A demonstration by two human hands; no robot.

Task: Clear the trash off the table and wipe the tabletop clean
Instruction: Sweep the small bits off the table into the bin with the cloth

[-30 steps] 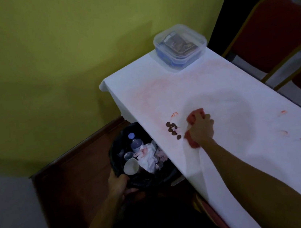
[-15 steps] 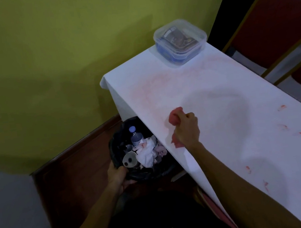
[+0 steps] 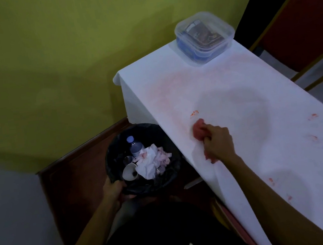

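We note the change first: one second back, a small cluster of dark crumbs lay on the surface (image 3: 233, 85) just left of the cloth; half a second back the cloth was at the near edge, over the bin. Now the crumbs are gone from the white cover, and the right hand (image 3: 218, 144) is back a little inboard from that edge. We judge the crumbs were swept off into the bin (image 3: 112, 159), though we cannot pick them out among its contents.

Right hand: fingers curled tight round a bunched red cloth (image 3: 199, 131), which presses on the surface just below a small red spot (image 3: 194, 113). Left hand (image 3: 114, 190): closed on the near rim of the black-lined bin, holding it beside and below the table edge. In the bin we see a water bottle (image 3: 135, 146), crumpled tissue (image 3: 151, 162) and a paper cup (image 3: 129, 172).

What it means: loose trash appears cleared, so the wiping part remains. Pale pink smears spread across the far end near the lidded plastic container (image 3: 205, 35), and several red marks (image 3: 312, 117) sit well apart to the right, with more nearer us (image 3: 271, 181). The container itself rests at the far corner; whether it counts as trash we cannot tell.

Next, by our judgement: rub out the spot beside the cloth, then work rightward along the marks.
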